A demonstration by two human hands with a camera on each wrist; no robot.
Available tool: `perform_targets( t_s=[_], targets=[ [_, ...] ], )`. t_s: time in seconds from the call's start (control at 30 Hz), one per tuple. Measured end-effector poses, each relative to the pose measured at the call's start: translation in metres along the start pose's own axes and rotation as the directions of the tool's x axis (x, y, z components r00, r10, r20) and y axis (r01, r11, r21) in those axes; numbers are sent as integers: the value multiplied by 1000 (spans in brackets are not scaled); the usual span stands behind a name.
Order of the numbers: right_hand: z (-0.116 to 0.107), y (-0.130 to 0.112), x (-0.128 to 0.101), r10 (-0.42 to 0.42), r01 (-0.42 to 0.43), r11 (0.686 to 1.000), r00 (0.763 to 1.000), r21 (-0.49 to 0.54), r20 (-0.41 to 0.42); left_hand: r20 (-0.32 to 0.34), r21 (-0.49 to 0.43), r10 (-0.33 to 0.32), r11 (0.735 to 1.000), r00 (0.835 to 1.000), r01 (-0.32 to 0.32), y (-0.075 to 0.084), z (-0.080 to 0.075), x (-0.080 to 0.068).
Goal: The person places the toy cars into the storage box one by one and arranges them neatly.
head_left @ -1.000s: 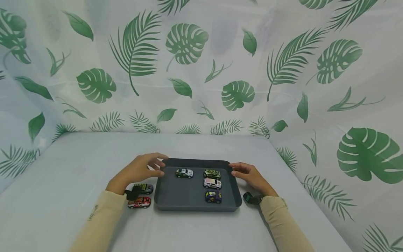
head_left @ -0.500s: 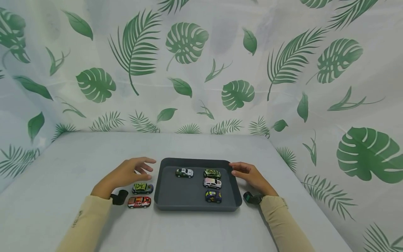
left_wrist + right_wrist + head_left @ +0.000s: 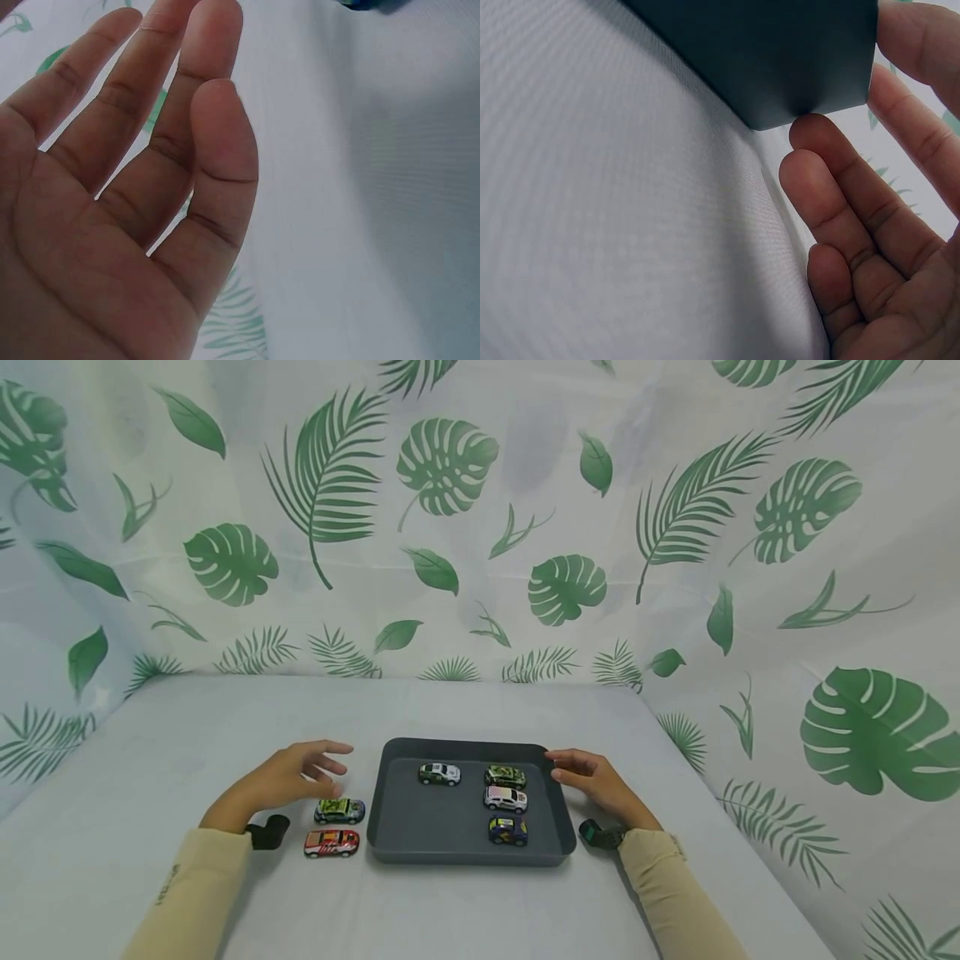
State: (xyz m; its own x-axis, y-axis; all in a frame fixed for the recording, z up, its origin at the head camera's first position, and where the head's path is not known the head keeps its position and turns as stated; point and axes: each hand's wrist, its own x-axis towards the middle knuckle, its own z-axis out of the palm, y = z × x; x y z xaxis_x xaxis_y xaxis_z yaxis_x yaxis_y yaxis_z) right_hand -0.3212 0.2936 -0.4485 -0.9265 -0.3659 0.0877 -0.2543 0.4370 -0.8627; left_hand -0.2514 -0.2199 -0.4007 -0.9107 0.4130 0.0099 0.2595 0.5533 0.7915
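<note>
My left hand [image 3: 290, 774] is held off the table left of the tray, fingers apart and gently bent, nothing between them. Its thumb overlaps the back of a green-patterned toy car [image 3: 340, 811] in the head view. Just nearer lies a red and white toy car [image 3: 332, 843]. My right hand [image 3: 595, 783] rests at the far right corner of the dark grey tray [image 3: 427, 839]. In the right wrist view, its thumb [image 3: 922, 37] touches the rim and other fingertips meet the tray wall [image 3: 780, 60].
Inside the tray are a white and green toy car [image 3: 439, 774] at far left, and a camouflage car [image 3: 505, 776], a white car [image 3: 506, 798] and a purple and yellow car [image 3: 508, 831] in a column at right. White cloth [image 3: 450, 914] covers the table; leaf-print curtains stand behind.
My left hand has let go of the tray's left rim and moved left and slightly lower, toward the green-patterned car. The right hand and the cars have stayed put.
</note>
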Motion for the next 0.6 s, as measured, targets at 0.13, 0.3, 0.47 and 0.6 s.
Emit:
perform_targets(
  t_s=[0.13,0.3,0.47,0.6],
  targets=[
    [0,0,0,-2,2,1000,1000,-3,2,27,-34,-16,999,1000,17,-5,0,0],
    [0,0,0,-3,3,1000,1000,-4,0,46,-39,-53,998,998,55,-9,-1,0],
    [0,-1,0,-2,2,1000,1000,1,1,76,-29,-75,997,994,78,-11,-1,0],
    [0,-1,-1,-1,1,1000,1000,4,3,103,0,-74,997,992,75,-13,-2,0]
  ],
)
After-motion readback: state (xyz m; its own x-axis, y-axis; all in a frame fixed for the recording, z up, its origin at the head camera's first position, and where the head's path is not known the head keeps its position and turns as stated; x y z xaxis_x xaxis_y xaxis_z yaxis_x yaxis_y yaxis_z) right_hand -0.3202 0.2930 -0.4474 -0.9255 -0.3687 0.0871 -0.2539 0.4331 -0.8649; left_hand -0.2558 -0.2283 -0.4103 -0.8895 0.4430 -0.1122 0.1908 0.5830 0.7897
